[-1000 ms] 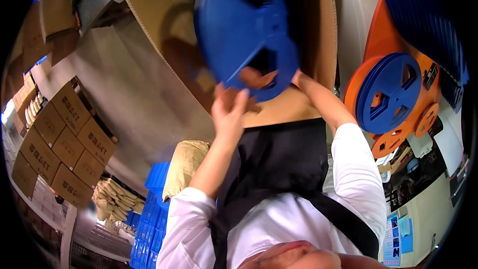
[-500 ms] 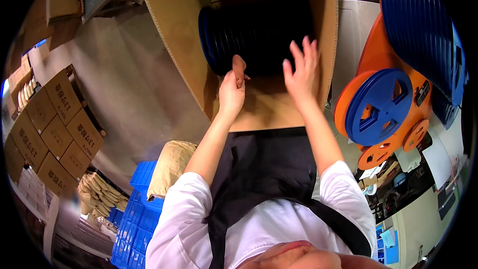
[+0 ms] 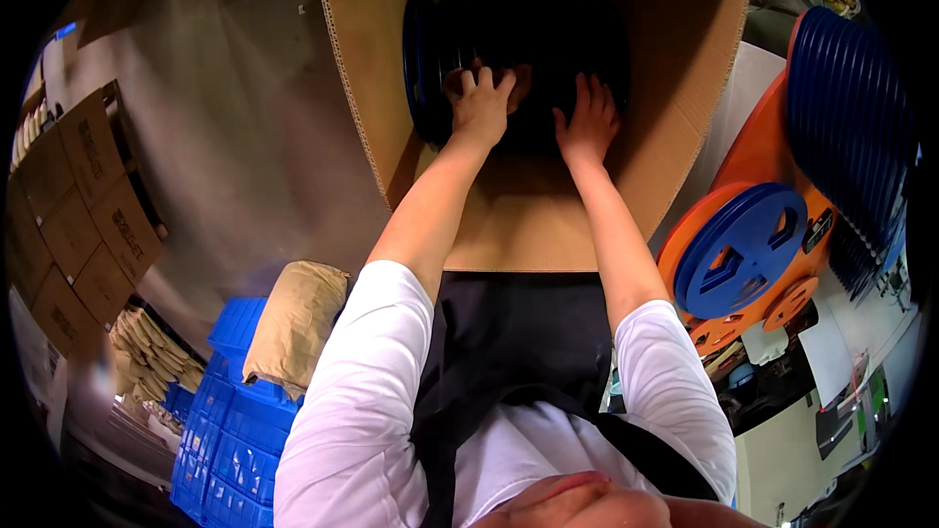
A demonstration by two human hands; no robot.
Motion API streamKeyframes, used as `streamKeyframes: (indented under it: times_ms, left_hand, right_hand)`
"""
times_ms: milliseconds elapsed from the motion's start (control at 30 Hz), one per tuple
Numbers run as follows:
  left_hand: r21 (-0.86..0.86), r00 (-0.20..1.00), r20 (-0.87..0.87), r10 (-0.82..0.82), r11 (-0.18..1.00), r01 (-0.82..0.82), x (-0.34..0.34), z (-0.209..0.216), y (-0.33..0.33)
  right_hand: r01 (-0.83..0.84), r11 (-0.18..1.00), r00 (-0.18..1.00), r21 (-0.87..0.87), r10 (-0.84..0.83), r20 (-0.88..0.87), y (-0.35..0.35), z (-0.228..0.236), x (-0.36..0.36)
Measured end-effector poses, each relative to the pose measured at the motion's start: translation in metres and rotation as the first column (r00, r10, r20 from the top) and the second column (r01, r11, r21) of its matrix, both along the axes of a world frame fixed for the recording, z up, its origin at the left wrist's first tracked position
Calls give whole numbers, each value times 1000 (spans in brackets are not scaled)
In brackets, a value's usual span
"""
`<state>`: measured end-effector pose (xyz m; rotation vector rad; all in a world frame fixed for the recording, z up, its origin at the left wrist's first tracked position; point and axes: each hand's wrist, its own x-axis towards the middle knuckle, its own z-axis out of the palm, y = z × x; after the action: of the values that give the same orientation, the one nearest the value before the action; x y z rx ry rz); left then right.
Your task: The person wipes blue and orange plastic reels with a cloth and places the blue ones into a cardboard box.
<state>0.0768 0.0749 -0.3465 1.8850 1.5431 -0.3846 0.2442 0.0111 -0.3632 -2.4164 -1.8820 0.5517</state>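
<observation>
Inside a tall open cardboard box [image 3: 514, 240] lies a row of dark blue plastic reels [image 3: 419, 68], packed side by side on their edges. My left hand [image 3: 479, 112] reaches in over the middle of the row. Its fingers curl down onto a crumpled brown piece, paper-like [image 3: 523, 84], which shows on both sides of the hand; the fingertips are partly hidden in shadow. Toward the right end of the row, my right hand [image 3: 589, 122] lies against the reels, fingers stretched and holding nothing. Deep shadow hides most of the reels' detail.
At right, more blue reels [image 3: 846, 117] stand stacked beside orange discs [image 3: 724, 332] and a flat blue reel [image 3: 741, 249]. A brown paper package [image 3: 298, 323] rests on blue plastic crates [image 3: 235, 440] at left. Farther left are stacked cartons [image 3: 88, 225] and brown packets [image 3: 152, 357].
Both hands have moved deeper into the box and onto the reels. The left hand has brought the brown piece from the front of the row down on it. The view has shifted slightly.
</observation>
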Motion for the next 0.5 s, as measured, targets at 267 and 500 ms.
streamKeyframes:
  times_ms: [267, 500]
  left_hand:
    - [3, 997, -82, -12, 1000, 13, 6, -12, 23]
    - [65, 994, -36, 107, 992, -105, -6, -15, 22]
  right_hand:
    - [27, 933, 999, -359, -15, 37, 44, 6, 12]
    - [-27, 859, 998, -512, 48, 28, 58, 3, 15]
